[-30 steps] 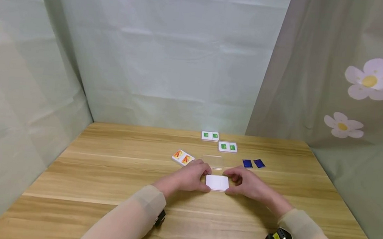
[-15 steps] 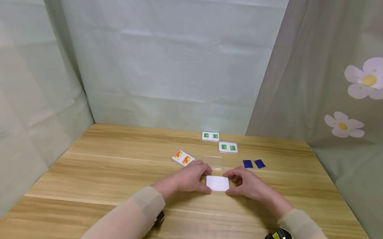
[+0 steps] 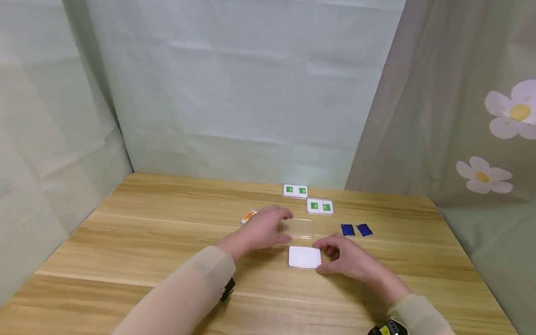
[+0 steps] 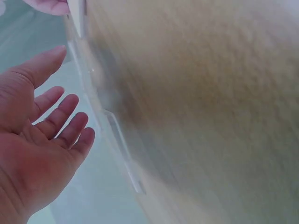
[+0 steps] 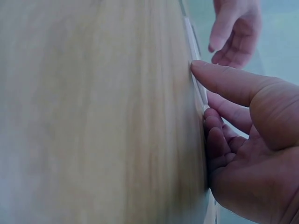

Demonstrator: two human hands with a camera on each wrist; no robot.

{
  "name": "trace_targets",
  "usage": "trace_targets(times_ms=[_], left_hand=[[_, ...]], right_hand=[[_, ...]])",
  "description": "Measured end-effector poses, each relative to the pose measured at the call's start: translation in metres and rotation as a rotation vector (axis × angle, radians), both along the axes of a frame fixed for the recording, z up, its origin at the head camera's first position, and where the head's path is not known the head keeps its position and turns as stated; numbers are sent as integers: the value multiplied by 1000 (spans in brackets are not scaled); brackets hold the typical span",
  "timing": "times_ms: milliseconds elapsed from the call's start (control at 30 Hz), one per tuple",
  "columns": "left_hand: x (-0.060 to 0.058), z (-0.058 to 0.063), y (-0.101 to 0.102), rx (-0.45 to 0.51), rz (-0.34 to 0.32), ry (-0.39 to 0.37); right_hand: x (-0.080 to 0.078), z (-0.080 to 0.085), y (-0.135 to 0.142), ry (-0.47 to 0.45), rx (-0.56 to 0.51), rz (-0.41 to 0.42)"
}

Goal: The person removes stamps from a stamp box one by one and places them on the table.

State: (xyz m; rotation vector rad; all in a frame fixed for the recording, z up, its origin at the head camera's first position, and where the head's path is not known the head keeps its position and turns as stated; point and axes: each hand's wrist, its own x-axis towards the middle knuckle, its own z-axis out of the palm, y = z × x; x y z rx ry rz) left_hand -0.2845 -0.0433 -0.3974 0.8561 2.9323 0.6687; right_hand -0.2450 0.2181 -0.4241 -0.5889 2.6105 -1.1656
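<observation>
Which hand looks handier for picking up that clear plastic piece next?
Probably the left hand: its grip is open, holding nothing, right at the left end of the clear plastic piece. The right hand is busy at the right end of the white card.

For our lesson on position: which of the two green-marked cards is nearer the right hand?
The front card, further right; the back card lies farther left, more distant from the right hand.
</observation>
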Motion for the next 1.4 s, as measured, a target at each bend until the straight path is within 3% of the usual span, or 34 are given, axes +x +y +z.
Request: trace_targets(times_ms=[200,733,1033,1400], left_hand=[[-10,-6,4,-60,32,-24],[-22,-15,5,-84,-6,-19],[-22,-15,4,-132,-21,17],[-19,-8,0,-86,-27,3]], right_hand=[[1,0,-2,-11,0,-18],[2,-3,-2,19,-8,10],[2,-4,-4,22,-8,15],[1,-4,-5,22,-25,7]])
